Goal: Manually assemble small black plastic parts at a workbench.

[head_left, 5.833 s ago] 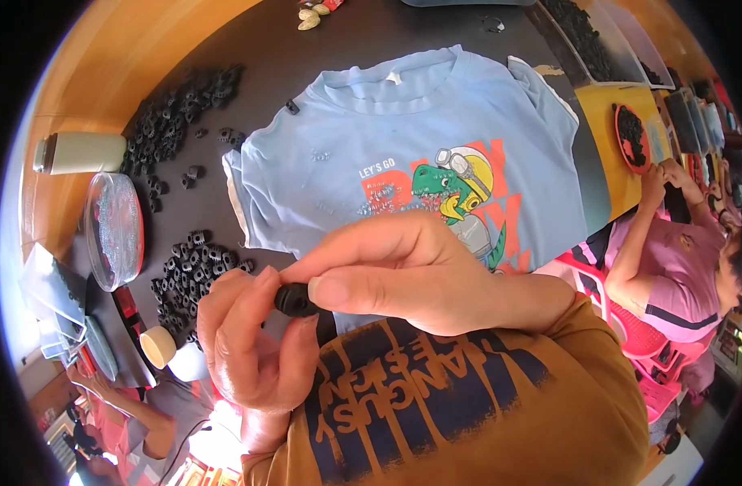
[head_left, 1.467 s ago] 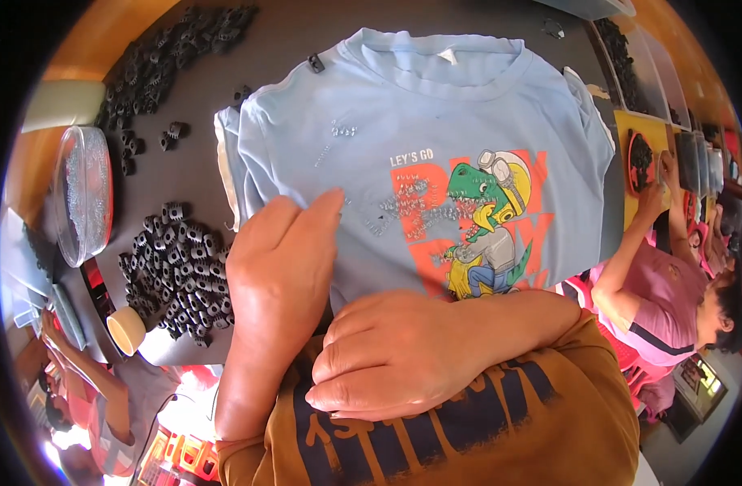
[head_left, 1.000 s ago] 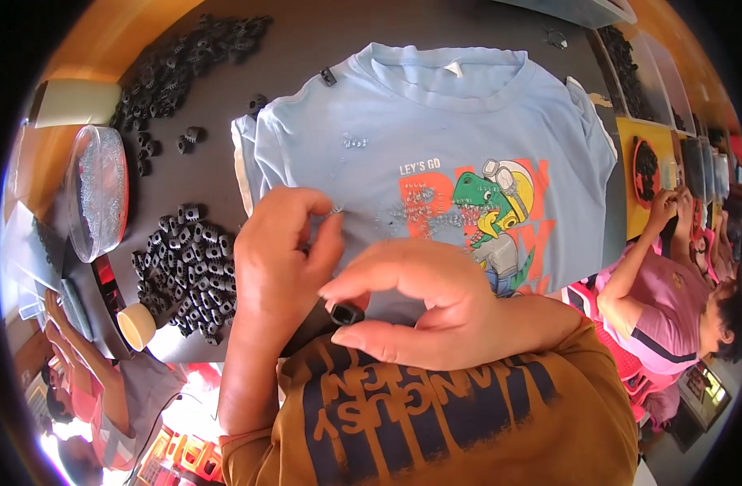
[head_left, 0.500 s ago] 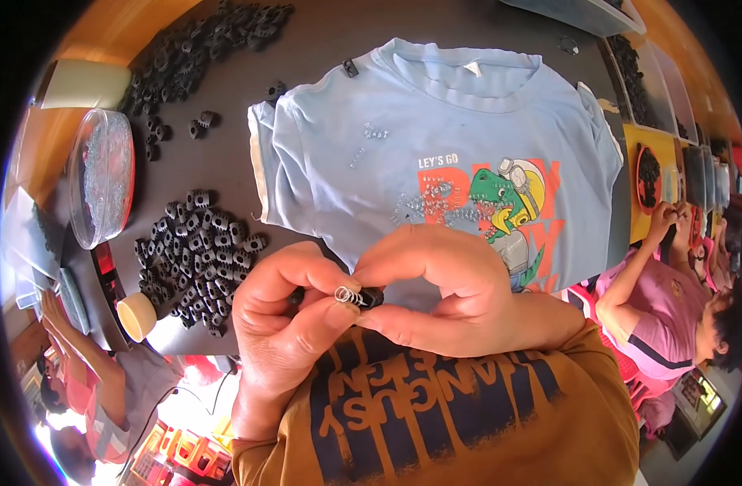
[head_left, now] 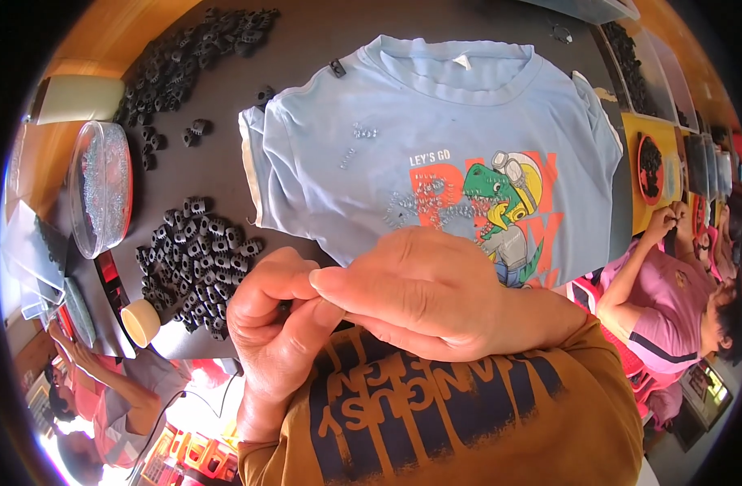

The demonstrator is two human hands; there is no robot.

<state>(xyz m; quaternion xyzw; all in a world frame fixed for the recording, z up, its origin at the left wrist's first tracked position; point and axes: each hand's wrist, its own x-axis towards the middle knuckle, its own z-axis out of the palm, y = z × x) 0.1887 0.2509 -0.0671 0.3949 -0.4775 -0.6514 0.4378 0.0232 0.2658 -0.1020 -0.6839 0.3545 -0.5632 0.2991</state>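
- Nearest, the right hand [head_left: 427, 300] stretches its fingers across to the left, close together, the tips overlapping those of the left hand; its thumb is mostly covered. I cannot tell how far its grip is closed or whether it has hold of anything.
- The left hand [head_left: 270, 334] meets it with curled fingers and the thumb brought up to them. A small dark patch shows in the curl, perhaps a black piece, but the fingertips hide what is held between them. Whatever is being worked there does not look finished, as both hands are on it.
- Just left of the hands, a heap of black pieces [head_left: 211, 251] lies loose on the dark table [head_left: 225, 158], with a cream cup [head_left: 140, 322] beside it.
- Beyond the hands lies a blue T-shirt [head_left: 468, 121]. Small silvery springs [head_left: 419, 204] are strewn on its print, with a few more nearer the left sleeve; these look unused.
- At the left, a round clear dish [head_left: 78, 219] holds many more silvery bits.
- Farther off, a second black heap [head_left: 176, 73] spreads across the table. Which heap is done and which is left, I cannot tell; judging by the loose springs, plenty remains.
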